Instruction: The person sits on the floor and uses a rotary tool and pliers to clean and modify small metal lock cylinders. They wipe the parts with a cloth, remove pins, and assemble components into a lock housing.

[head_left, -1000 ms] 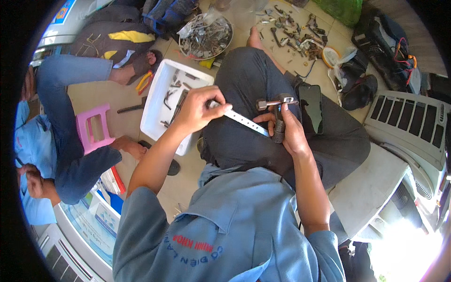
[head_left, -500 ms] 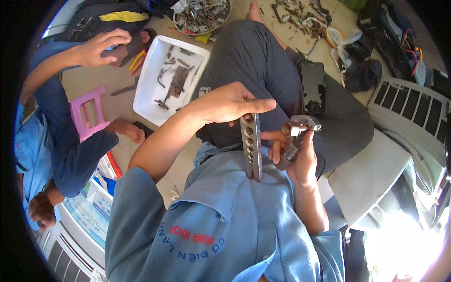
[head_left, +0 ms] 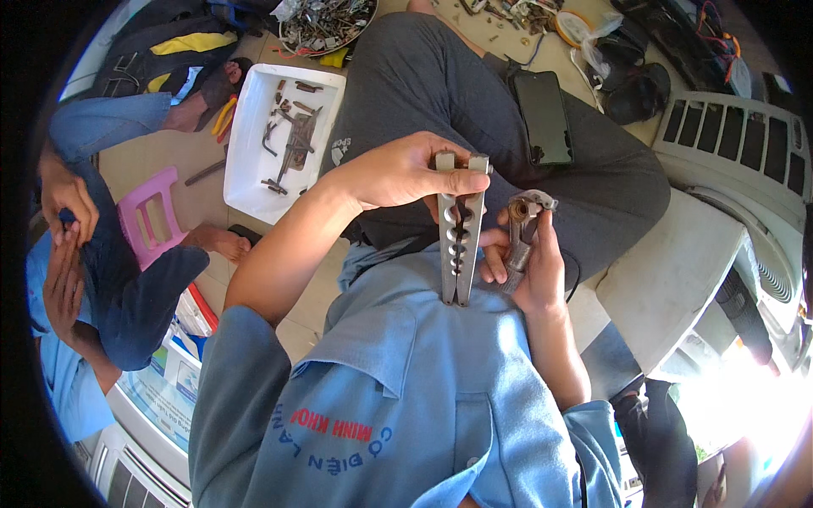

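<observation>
Left grip (head_left: 415,176) has its thumb laid across the upper ends of a two-bar metal clamp (head_left: 449,245), pinching it there; the bars run down in a narrow V, parted at the top and meeting at the lower tip, with a row of holes along them. Right grip (head_left: 542,275) is closed round the ridged barrel of a metal yoke tool (head_left: 517,258), its head rising above the fingers. Both things are just in front of the blue shirt (head_left: 356,364), side by side and apart.

Past them, a black phone (head_left: 542,118) lies on the seated person's dark trousers (head_left: 415,85). Over to the left, a white tray (head_left: 246,196) sits on the tiled floor with dark metal parts (head_left: 296,140) lying in it. Beyond that I see a pink stool (head_left: 152,216), and another person (head_left: 63,254) in blue, hands close together. Orange-handled pliers (head_left: 224,117) lie near the tray. Farthest off is a heap of small metal parts (head_left: 320,25).
</observation>
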Tool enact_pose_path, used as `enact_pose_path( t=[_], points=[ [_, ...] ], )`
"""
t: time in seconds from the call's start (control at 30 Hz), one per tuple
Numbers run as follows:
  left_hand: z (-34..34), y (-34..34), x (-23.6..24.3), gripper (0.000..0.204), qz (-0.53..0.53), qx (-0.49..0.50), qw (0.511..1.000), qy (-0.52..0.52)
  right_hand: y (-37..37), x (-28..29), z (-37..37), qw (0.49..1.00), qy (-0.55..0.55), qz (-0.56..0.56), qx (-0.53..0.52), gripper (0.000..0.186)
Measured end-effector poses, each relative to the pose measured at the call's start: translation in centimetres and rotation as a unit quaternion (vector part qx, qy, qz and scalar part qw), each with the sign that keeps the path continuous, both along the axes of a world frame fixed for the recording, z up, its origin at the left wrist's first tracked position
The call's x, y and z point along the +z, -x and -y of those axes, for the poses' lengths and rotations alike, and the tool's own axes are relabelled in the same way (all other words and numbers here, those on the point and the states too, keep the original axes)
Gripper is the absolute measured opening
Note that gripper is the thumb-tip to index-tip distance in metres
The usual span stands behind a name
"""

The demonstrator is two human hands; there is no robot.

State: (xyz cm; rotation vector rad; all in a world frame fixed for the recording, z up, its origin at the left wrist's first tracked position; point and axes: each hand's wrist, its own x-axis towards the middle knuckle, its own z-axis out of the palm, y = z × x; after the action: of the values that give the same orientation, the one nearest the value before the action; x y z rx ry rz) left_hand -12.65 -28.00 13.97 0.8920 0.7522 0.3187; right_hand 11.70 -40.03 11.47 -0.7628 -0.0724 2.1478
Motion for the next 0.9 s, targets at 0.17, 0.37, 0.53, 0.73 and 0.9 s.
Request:
enact_pose_path(
  t=[0.17,0.37,0.53,0.73,0.9],
  points=[
    [-0.3,0.3,0.0,0.041,-0.003,-0.033,0.998,-0.047,-0.3,-0.8,0.8,0.996,0.016,0.068,0.052,0.061],
    [-1.0,1.4,2.5,0.026,0.069,-0.091,0.986,-0.119,0.1,-0.2,0.8,0.993,-0.002,0.075,0.087,0.057],
    [-1.6,1.2,5.2,0.02,0.123,-0.185,0.96,-0.172,0.7,0.5,0.9,0.992,-0.039,0.076,0.095,0.056],
    [0.6,-0.4,6.0,0.021,0.204,-0.245,0.942,-0.104,0.6,0.4,1.6,0.976,-0.12,0.09,0.155,0.062],
    [2.5,0.1,0.7,0.015,0.107,-0.109,0.972,-0.181,1.8,0.5,2.1,0.983,-0.048,0.125,0.127,0.061]
  ],
)
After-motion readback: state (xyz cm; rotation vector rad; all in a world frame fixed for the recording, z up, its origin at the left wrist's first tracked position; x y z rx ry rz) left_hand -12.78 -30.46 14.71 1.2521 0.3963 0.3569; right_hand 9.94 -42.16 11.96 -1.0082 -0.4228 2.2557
